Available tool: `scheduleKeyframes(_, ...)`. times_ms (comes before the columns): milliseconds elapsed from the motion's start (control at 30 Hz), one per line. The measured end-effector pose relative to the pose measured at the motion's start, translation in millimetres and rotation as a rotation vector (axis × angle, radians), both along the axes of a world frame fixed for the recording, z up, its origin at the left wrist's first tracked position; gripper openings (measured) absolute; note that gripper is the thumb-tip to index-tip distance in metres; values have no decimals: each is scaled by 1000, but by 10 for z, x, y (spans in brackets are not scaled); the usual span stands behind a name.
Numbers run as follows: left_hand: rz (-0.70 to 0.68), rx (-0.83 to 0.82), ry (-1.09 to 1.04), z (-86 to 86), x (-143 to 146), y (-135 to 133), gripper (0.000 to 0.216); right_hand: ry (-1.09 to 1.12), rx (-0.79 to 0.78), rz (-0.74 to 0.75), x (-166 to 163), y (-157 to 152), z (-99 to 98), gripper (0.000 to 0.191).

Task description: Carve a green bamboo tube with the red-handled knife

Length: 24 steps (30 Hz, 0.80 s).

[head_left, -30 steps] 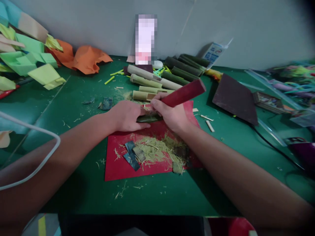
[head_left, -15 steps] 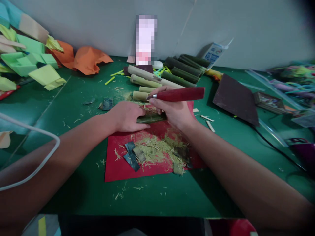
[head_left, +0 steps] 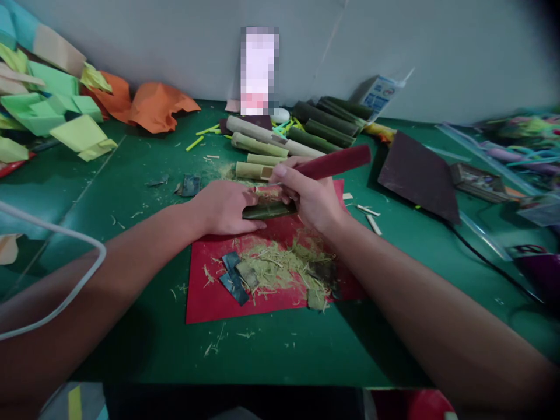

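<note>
My left hand lies over the left end of a short green bamboo piece and pins it on a red mat. My right hand is closed round a red-handled knife, its handle pointing up to the right. The blade end sits at the bamboo piece, between my two hands, and is mostly hidden by my fingers. Pale shavings and dark bark strips lie on the mat in front of my hands.
Behind my hands lie pale bamboo tubes and dark green ones. Dark sandpaper sheet lies to the right, beside a black cable. Coloured paper is piled at the far left. A white cord loops over my left forearm.
My right hand lifted the knife so that its metal collar showed, then tipped the handle up again and brought the tip back down onto the bamboo. My left hand stayed put.
</note>
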State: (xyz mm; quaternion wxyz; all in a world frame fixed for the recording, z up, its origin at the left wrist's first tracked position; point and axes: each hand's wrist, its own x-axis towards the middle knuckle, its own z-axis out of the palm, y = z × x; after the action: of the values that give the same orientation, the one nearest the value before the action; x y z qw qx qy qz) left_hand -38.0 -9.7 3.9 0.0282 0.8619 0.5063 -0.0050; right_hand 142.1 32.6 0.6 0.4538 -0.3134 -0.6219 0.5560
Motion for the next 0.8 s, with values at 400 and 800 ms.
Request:
scheduleKeyframes(400, -18, -3, -13, 2, 5, 2, 50, -209, 80, 9, -1, -7, 73, 10)
scheduleKeyframes(800, -2, -3, 2, 10, 11, -1, 50, -312, 95, 183, 55, 88, 128, 9)
